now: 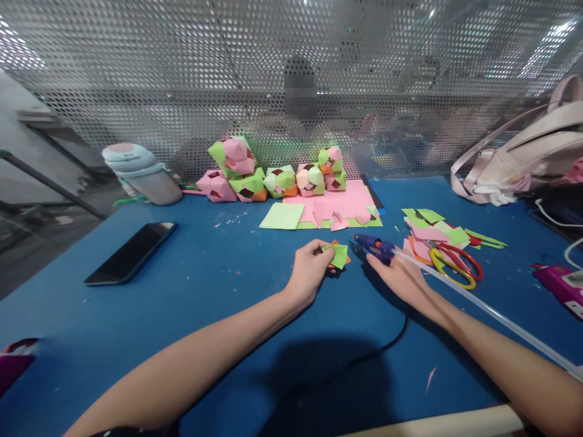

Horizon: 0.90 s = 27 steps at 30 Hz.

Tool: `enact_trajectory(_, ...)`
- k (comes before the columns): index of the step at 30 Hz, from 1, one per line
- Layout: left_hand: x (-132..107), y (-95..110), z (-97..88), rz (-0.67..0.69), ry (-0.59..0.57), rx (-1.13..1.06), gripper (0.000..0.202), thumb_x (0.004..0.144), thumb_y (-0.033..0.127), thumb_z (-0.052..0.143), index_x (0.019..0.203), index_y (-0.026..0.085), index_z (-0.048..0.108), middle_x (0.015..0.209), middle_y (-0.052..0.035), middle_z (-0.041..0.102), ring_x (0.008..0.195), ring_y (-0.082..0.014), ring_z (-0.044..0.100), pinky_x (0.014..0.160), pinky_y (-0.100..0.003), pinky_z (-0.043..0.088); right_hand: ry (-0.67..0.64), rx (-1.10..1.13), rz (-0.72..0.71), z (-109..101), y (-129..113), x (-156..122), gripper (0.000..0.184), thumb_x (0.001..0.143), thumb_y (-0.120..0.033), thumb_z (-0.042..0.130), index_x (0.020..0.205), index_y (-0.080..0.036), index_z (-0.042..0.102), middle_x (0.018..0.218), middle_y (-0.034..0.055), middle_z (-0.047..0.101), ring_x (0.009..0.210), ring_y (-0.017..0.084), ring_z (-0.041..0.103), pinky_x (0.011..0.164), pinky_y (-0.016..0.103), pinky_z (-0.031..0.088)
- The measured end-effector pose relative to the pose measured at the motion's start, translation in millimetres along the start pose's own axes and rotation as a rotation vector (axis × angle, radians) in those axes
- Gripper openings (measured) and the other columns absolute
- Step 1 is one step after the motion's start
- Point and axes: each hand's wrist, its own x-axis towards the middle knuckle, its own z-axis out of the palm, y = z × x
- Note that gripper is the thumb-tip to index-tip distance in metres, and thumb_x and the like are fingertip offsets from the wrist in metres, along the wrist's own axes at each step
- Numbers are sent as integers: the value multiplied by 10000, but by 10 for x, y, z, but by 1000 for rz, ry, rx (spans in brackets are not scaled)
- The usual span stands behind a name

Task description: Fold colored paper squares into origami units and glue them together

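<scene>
My left hand (311,267) pinches a small folded piece of green and orange paper (338,254) just above the blue table (204,285). My right hand (401,274) is wrapped round a blue hot glue gun (374,245), whose nozzle points left toward the paper piece. A long clear glue stick (492,312) runs back from the gun over my right forearm. The gun's black cable (387,343) trails toward me across the table.
Several pink and green folded paper balls (273,176) line the back, beside pink and green sheets (328,206). Scissors with red and yellow handles (455,261) lie on paper scraps at right. A phone (132,252), a bottle (143,173) and a pink bag (523,155) also sit here.
</scene>
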Motion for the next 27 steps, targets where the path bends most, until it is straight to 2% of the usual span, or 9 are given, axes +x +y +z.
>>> enact_trajectory(3,-83,60,57,-32,-14,-86,93,703,217,618,729,133,587,602,-9,616,484,-112,566,464,-226,452,13,-209,-9,34,22,73,364,864,-476,445,852,-190,670,815,84,680,720,238,614,620,314,416)
enact_trajectory(5,-148,97,93,-52,-27,-156,84,699,198,629,721,130,585,599,-1,608,484,-105,562,472,-225,456,10,-244,-30,31,11,77,363,866,-481,447,899,-195,669,828,79,683,712,230,617,600,301,410)
enact_trajectory(10,-284,146,147,-107,-60,-231,98,705,201,650,712,126,587,613,-4,609,518,-107,576,512,-233,477,-71,-169,-24,-48,-26,24,382,869,-503,441,911,-190,656,826,74,684,704,226,623,604,299,425)
enact_trajectory(15,-335,190,147,-139,-55,-248,113,690,219,670,704,134,597,606,0,604,521,-113,572,512,-238,470,-70,-37,-61,-224,36,-144,309,845,-432,507,1006,-189,609,931,71,666,850,235,616,729,334,460)
enact_trajectory(17,-350,204,149,-142,-45,-249,112,680,217,678,697,134,605,608,0,607,532,-109,567,516,-228,463,-44,-9,-15,-315,44,-283,239,839,-407,519,915,-191,589,831,49,641,771,216,603,696,335,462)
enact_trajectory(20,-400,208,173,-150,-56,-245,114,681,220,684,694,135,609,622,-1,617,550,-102,564,528,-215,455,-72,178,67,-414,-64,-482,164,865,-348,490,787,-209,524,651,-10,545,593,149,535,576,278,443)
enact_trajectory(22,-453,206,200,-152,-79,-237,125,687,232,690,708,137,612,636,0,624,557,-99,563,537,-210,449,-94,371,61,-417,-207,-538,117,863,-327,513,856,-211,532,711,-5,566,632,136,548,589,256,458)
enact_trajectory(25,-539,216,232,-153,-118,-216,134,691,244,697,718,138,619,626,10,621,549,-91,548,534,-200,438,-116,599,61,-326,-411,-473,197,841,-324,564,997,-208,530,811,10,596,692,133,571,619,248,481)
enact_trajectory(27,-581,230,239,-160,-139,-207,130,696,242,698,708,138,620,606,16,612,540,-87,538,528,-196,438,-139,673,67,-246,-488,-385,174,838,-316,568,965,-200,544,789,3,587,675,125,558,596,237,473)
